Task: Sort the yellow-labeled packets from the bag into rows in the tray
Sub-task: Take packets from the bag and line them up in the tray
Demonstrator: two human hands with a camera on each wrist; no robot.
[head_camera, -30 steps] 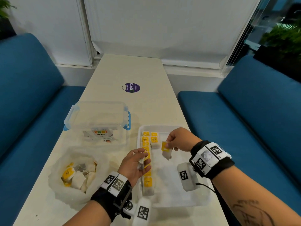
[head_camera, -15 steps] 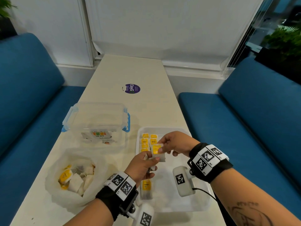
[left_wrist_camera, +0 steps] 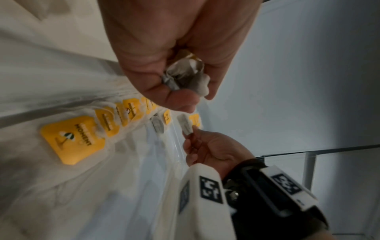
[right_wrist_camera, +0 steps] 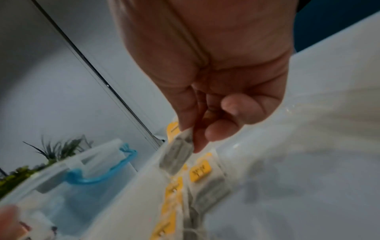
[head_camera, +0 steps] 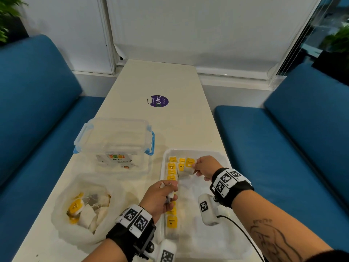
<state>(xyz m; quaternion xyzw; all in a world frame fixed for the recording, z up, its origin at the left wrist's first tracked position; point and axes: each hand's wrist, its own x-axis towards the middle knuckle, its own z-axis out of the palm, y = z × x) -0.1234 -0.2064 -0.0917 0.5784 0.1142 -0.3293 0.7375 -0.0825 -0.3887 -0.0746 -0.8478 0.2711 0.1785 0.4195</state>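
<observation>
Readable text: purple round sticker (head_camera: 159,100) on counter (head_camera: 175,125) says "ClayG"; nearest yellow label in the tray row (left_wrist_camera: 72,139) reads "MOMENT"; the clear box (head_camera: 115,140) with blue latches carries a label ending "KIT". Other label print too small to read.

Right hand (head_camera: 206,166) over far end of white tray (head_camera: 222,237), thumb and fingers (right_wrist_camera: 186,113) pinching one packet (head_camera: 188,166) by its edge; yellow label toward tray's far end, long axis roughly along the tray's length, tilted, low over the tray; contact with it unclear.

Left hand (head_camera: 160,196) over tray's left side, fingers curled around a crumpled packet (left_wrist_camera: 185,76); mostly hidden, orientation unclear.

Left row in the tray runs near to far, packets overlapping, yellow labels up. Short second row (head_camera: 181,166) started beside it at far end.

Plastic bag (head_camera: 62,224) left of the tray on the counter, open, more packets (head_camera: 75,207) inside in a loose heap, mixed directions.
</observation>
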